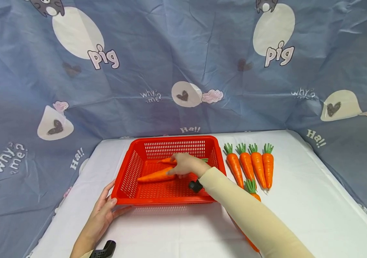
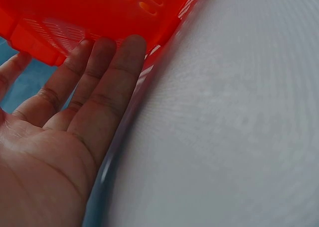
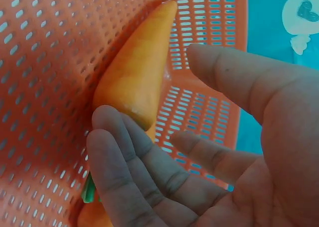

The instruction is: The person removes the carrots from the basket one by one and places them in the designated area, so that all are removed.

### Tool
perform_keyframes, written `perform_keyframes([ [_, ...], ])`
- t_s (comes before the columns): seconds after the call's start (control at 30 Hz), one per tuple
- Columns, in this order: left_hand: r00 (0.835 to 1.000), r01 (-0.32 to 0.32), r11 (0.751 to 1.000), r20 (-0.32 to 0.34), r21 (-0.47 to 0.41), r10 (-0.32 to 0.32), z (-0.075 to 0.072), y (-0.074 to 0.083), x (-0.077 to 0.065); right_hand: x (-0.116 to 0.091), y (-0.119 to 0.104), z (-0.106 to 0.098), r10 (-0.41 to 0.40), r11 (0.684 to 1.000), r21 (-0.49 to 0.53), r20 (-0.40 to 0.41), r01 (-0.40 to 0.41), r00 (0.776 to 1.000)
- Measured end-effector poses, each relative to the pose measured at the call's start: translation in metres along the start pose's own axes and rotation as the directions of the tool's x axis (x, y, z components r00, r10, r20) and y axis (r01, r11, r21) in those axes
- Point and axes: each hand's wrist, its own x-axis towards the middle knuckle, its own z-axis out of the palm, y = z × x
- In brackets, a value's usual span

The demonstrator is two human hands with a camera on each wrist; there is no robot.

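Note:
A red slotted basket (image 1: 165, 200) stands on the white table. At its front left corner my left hand (image 1: 101, 211) has the thumb on the rim, with the fingers against the outer wall (image 2: 114, 18) below. Inside the basket, my right hand (image 1: 186, 165) reaches over an orange carrot (image 1: 156, 176). In the right wrist view two fingertips lie at the thick end of that carrot (image 3: 137, 67), while the thumb (image 3: 219, 70) stands apart from it. Another carrot (image 1: 168, 161) lies farther back in the basket, partly hidden by the right hand.
Several carrots with green tops lie in a row to the right of the basket, one being the outermost carrot (image 1: 268, 166). Nearer, a carrot top (image 1: 251, 185) and an orange tip (image 1: 249, 242) show around the right sleeve (image 1: 251, 211). A patterned blue cloth (image 1: 157, 118) hangs behind.

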Motion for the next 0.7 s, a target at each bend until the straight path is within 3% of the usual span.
perform_keyframes([
  [0.23,1.000,0.015,1.000,-0.016,-0.003,-0.015,0.0005,0.0000,-0.0007,0.0057,-0.0023,0.0048,-0.008,0.999,-0.043,0.005,0.008,1.000],
  [0.7,0.998,0.046,0.999,-0.047,0.008,-0.046,0.0013,0.0015,-0.0003,0.0105,-0.0022,0.0087,-0.011,1.000,-0.028,0.052,0.012,0.999],
])
